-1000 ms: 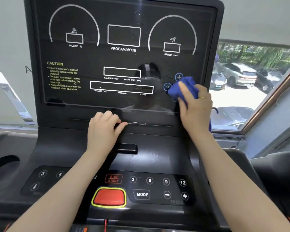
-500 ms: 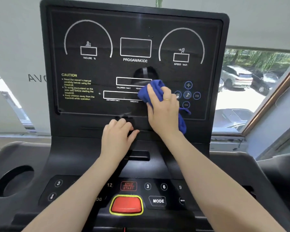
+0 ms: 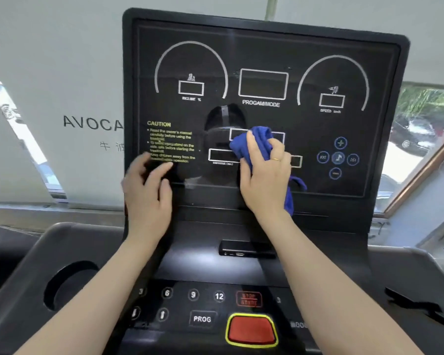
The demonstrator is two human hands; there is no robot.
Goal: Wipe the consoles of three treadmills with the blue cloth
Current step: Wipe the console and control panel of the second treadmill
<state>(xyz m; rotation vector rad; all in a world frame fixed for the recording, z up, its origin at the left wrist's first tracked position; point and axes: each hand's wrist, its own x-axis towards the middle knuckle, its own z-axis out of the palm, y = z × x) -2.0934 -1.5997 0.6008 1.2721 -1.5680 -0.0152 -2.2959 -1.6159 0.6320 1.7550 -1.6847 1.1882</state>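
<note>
The blue cloth [image 3: 259, 143] is bunched up & pressed on the middle of the treadmill console [image 3: 262, 60], over the small white boxes. The right hand [image 3: 265, 175] grasps it, fingers curled round the cloth, w/ a gold ring [image 3: 275, 159] on one finger. A bit of cloth hangs down by the wrist. The left hand [image 3: 146, 190] is at the lower left of the screen, near the yellow CAUTION text [image 3: 171, 142]. It's blurry, fingers look loose, holding nothing. Round music buttons [image 3: 338, 158] sit to the right. Lower down are number buttons & a big red stop button [image 3: 251, 330]. A round cup hole [image 3: 67, 285] is at far left.
</note>
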